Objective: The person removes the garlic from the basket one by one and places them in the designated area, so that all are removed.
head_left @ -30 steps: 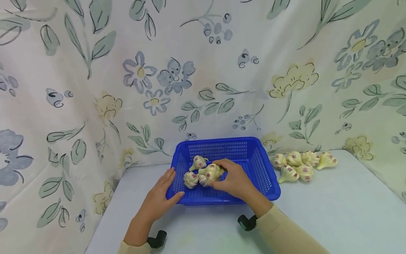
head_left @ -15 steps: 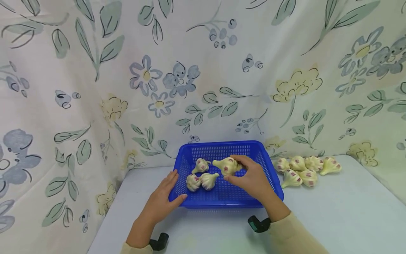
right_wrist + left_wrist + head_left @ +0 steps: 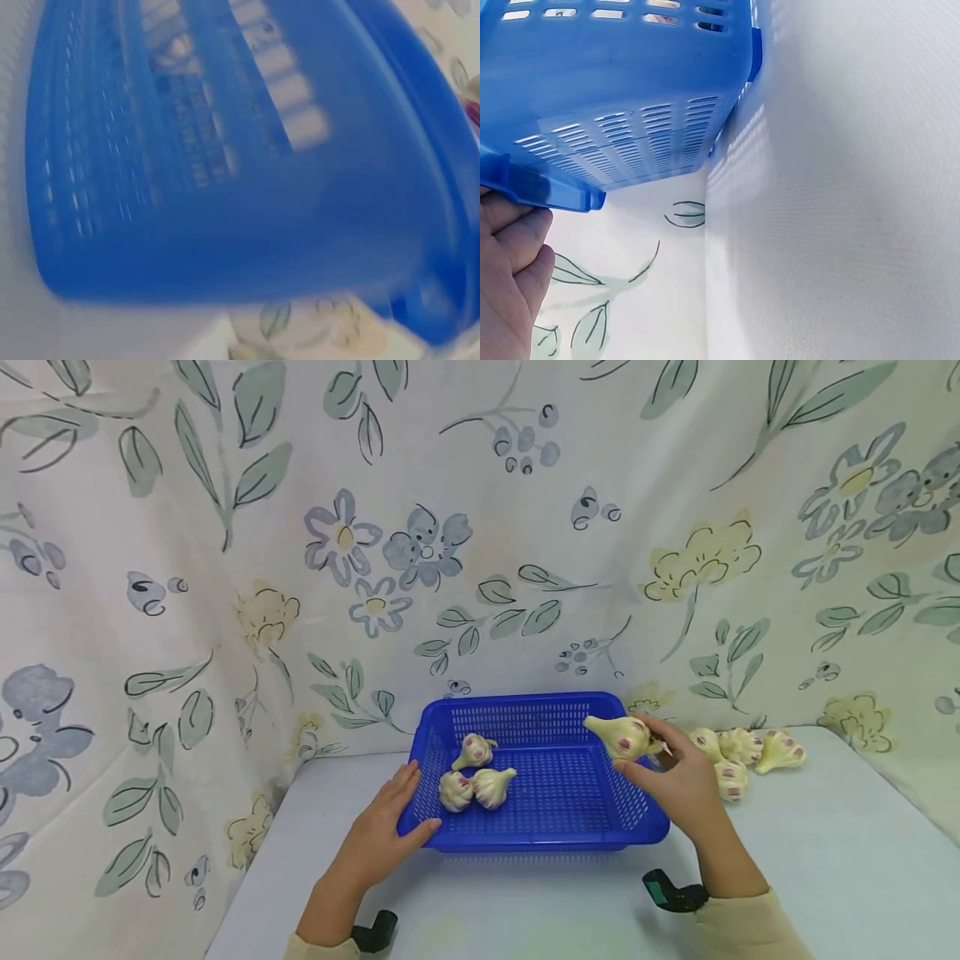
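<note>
My right hand (image 3: 686, 785) pinches a garlic bulb (image 3: 625, 737) between thumb and fingers, above the right rim of a blue plastic basket (image 3: 525, 841). The bulb lies on its side, its stem pointing left. At the basket's front left corner is my left hand (image 3: 375, 827), its straight fingers along the left rim and its thumb by the front rim. In the left wrist view those fingers (image 3: 525, 240) touch the rim from outside. Three garlic bulbs (image 3: 474, 751) lie together in the basket's left part. The right wrist view shows the basket's blurred outer wall (image 3: 300, 225); the hand is hidden there.
On the white table (image 3: 825, 827), several more garlic bulbs (image 3: 741, 746) are grouped to the right of the basket, partly behind my right hand. A floral cloth (image 3: 525, 527) hangs behind the table and along its left side.
My right hand has lifted the garlic bulb from beside the others in the basket and carried it right, to the right rim. The left hand stays at the basket.
</note>
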Motion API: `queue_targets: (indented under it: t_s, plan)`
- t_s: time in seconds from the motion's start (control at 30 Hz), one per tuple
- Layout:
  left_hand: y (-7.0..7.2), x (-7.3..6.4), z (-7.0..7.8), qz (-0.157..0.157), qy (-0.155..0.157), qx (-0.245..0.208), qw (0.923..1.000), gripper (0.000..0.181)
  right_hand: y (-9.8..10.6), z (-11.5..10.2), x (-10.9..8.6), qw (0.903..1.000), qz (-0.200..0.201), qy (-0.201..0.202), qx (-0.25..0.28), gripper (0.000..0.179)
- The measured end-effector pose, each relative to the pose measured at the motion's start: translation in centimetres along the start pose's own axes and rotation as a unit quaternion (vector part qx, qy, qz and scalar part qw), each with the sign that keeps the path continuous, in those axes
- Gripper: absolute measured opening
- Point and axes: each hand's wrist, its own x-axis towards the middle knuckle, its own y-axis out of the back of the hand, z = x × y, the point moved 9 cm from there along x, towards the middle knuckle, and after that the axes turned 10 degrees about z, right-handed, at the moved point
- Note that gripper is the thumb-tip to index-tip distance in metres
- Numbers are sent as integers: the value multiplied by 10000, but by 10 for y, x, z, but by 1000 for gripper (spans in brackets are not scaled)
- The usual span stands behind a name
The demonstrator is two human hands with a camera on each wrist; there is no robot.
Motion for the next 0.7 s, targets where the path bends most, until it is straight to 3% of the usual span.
queue_targets:
  t_s: [0.3, 0.5, 0.7]
  plan:
    - [0, 0, 0, 47, -20, -28, 10000, 84, 48, 36, 4, 9958, 668, -576, -232, 72]
    - [0, -1, 2, 70, -116, -130, 9998, 82, 78, 60, 5, 9882, 961, -1107, -437, 73]
    - [-1, -1, 0, 35, 9, -159, 9999, 84, 101, 79, 9, 9803, 1306, -1431, -387, 71]
